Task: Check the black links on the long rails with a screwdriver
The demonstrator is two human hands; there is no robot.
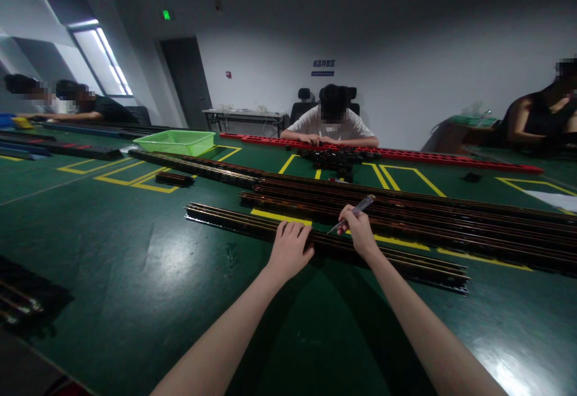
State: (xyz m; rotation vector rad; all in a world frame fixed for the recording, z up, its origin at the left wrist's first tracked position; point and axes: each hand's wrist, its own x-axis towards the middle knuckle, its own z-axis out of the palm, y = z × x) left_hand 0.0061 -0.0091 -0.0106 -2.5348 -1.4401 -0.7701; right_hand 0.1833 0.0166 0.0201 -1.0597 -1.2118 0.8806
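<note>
A long black track rail (234, 218) with copper-coloured strips lies slantwise across the green table in front of me. My left hand (291, 249) bears on its middle, the fingers over the far side and the thumb along the near side. In my right hand (357, 229) is a slim screwdriver (364, 204) with a see-through handle, gripped between thumb and fingers. Its thin metal tip points down and left at the rail, just right of my left hand. Whether the tip touches the rail I cannot tell.
More long rails (406, 213) lie side by side just beyond. Behind them are a pile of small black parts (331, 158), a red slotted strip (451, 158) and a green basket (175, 142). A person (331, 116) works opposite; others sit left and right. Short rails (27, 294) lie at left.
</note>
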